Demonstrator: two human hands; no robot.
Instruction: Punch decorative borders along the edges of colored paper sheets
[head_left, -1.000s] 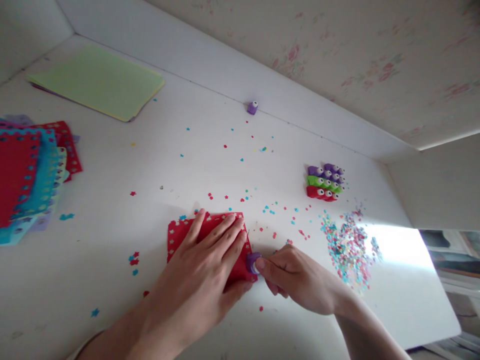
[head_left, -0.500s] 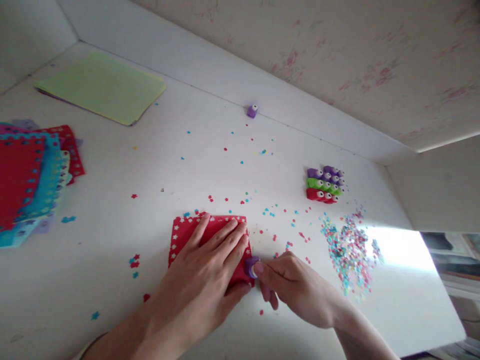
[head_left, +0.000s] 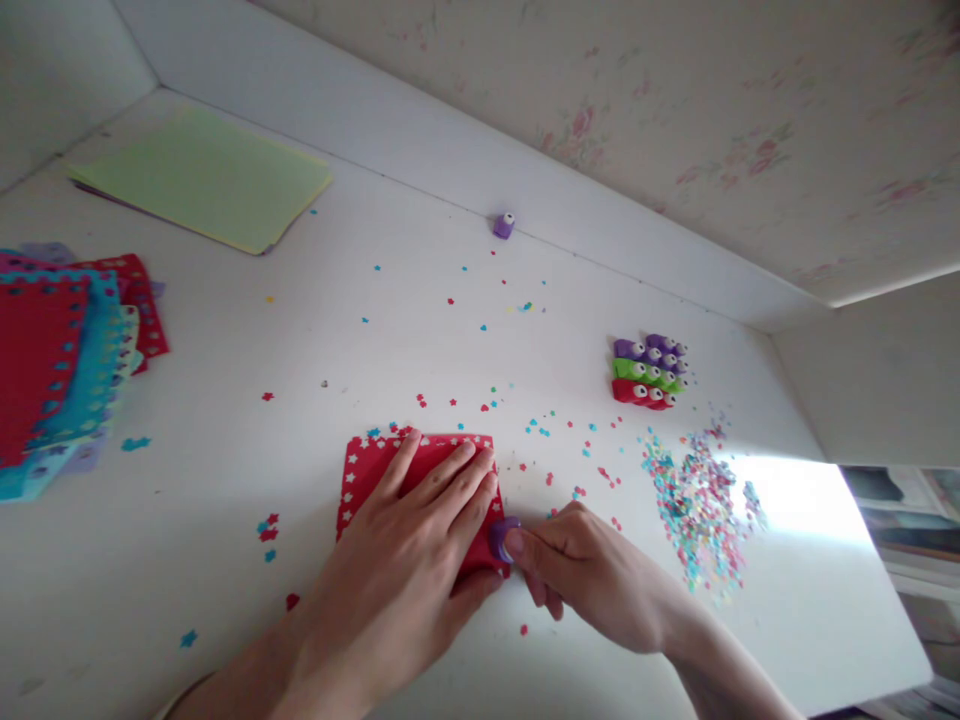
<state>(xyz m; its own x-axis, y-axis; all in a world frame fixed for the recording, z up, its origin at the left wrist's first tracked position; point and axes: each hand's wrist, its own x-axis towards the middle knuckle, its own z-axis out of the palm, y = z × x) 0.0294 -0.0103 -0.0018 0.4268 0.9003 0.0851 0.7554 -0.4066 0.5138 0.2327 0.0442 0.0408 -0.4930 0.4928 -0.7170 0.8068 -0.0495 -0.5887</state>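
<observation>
A red sheet of paper (head_left: 365, 462) lies on the white table, with star-shaped holes along its left, top and right edges. My left hand (head_left: 424, 530) rests flat across it, fingers stretched toward the far edge. At the sheet's right edge, my right hand (head_left: 592, 570) grips a small purple craft punch (head_left: 502, 540), thumb on its white button. The punch sits over the paper's edge near the lower right corner; its slot is hidden. My left hand and forearm cover the lower part of the sheet.
Punched paper stacks (head_left: 45, 360) lie at the left, pale green sheets (head_left: 210, 180) behind them. A lone purple punch (head_left: 503, 226) stands near the back wall. Red, green and purple punches (head_left: 649, 372) stand in rows at right, beside a confetti heap (head_left: 705, 505). Loose cutouts dot the table.
The right thumb has pressed lower on the punch's button, so less white shows. Both hands otherwise keep nearly the same place on the sheet.
</observation>
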